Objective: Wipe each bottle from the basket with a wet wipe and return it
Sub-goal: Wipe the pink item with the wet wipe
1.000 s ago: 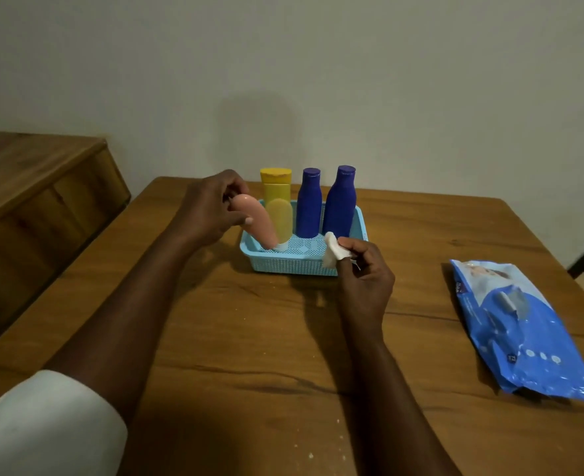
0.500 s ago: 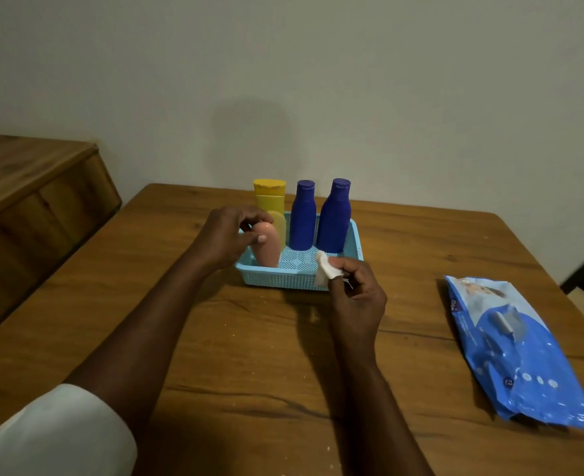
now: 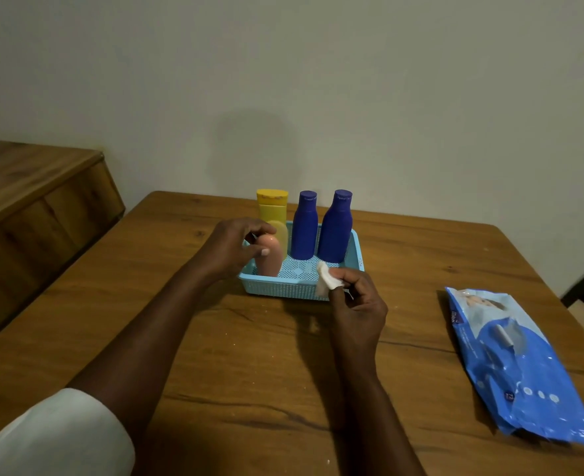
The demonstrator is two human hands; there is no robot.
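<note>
A light blue perforated basket (image 3: 283,286) stands on the wooden table. My left hand (image 3: 230,249) grips a pink bottle (image 3: 272,257) that stands upright in the basket's front left corner. Behind it are a yellow bottle (image 3: 272,209) and two dark blue bottles (image 3: 304,228) (image 3: 336,228), all upright along the back. Just in front of the basket's right end, my right hand (image 3: 357,304) pinches a folded white wet wipe (image 3: 326,280).
A blue pack of wet wipes (image 3: 520,365) lies flat on the table (image 3: 215,355) at the right. A wooden cabinet (image 3: 26,201) stands to the left, beyond the table edge. A plain wall is behind.
My left hand has lowered the tilted pink bottle into the basket's front left corner and stood it upright. My right hand stayed put with the wipe.
</note>
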